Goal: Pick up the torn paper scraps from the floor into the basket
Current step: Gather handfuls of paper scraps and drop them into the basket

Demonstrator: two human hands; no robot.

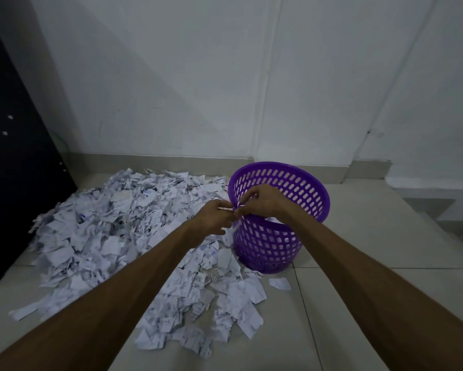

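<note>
A purple perforated plastic basket (300,183) stands upright on the tiled floor, right of a wide heap of torn white paper scraps (112,223). My left hand (214,218) and my right hand (262,200) meet at the basket's near left rim, fingers curled together. A small white scrap shows pinched between their fingertips, over the rim. A few scraps lie inside the basket. One loose scrap (280,283) lies on the floor in front of the basket.
A dark cabinet panel (19,170) stands at the left, its foot touching the heap. A white wall with a low skirting (171,160) runs behind. Pale floor tiles (385,236) extend to the right of the basket.
</note>
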